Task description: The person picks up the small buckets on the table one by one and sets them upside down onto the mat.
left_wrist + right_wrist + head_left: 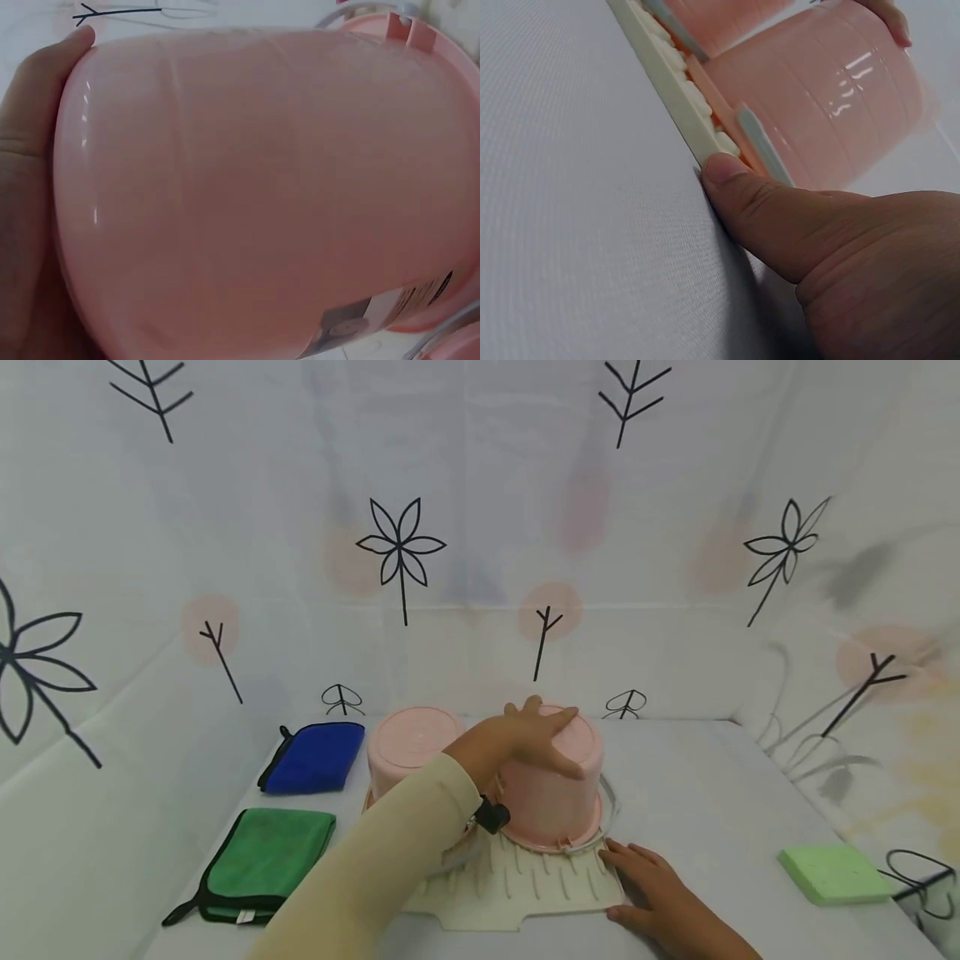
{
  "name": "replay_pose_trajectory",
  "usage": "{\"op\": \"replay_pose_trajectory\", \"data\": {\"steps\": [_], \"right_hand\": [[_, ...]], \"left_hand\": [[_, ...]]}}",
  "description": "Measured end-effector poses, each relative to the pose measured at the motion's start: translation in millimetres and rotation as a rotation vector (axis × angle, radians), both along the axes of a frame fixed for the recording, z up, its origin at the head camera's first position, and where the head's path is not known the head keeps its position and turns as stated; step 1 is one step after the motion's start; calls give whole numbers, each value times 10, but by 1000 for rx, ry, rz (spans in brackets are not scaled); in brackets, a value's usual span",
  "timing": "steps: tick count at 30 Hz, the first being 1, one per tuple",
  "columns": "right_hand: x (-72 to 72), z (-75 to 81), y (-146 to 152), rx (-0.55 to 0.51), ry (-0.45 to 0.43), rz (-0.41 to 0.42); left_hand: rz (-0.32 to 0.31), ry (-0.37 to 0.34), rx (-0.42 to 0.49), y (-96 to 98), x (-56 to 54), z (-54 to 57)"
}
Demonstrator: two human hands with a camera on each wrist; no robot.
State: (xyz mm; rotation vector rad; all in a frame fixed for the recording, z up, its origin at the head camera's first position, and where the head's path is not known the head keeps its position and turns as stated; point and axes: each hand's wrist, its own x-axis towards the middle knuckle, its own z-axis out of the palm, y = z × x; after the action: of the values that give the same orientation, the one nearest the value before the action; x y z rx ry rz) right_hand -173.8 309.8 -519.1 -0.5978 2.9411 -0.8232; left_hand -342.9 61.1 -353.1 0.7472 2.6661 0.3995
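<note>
Two pink buckets stand upside down on a cream ribbed draining board (517, 920). My left hand (536, 739) rests spread over the upturned base of the right bucket (551, 814). In the left wrist view its thumb (67, 56) lies along the edge of the base. My right hand (660, 893) is at the board's right front side, fingers and thumb against the edge. The right wrist view shows the thumb (739, 184) pressed to the board's rim (671, 82). My left forearm partly hides the left bucket (412, 739).
On the left lie a folded blue cloth (318, 760) and, nearer, a folded green cloth (270, 852), both with black edging. A pale green block (834, 874) lies near the table's right edge. White patterned fabric (465, 543) rises behind and beside the white table (690, 785).
</note>
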Motion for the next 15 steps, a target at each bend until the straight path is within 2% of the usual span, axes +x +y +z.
{"op": "replay_pose_trajectory", "data": {"steps": [6,10,15], "right_hand": [[-3,-58,-16,59,86,20],[-9,-45,-11,62,62,7],[-12,-9,-12,42,27,-9]], "left_hand": [[-4,23,-61,-23,35,-18],[32,41,-89,-2,89,32],[74,25,-69,4,125,71]]}}
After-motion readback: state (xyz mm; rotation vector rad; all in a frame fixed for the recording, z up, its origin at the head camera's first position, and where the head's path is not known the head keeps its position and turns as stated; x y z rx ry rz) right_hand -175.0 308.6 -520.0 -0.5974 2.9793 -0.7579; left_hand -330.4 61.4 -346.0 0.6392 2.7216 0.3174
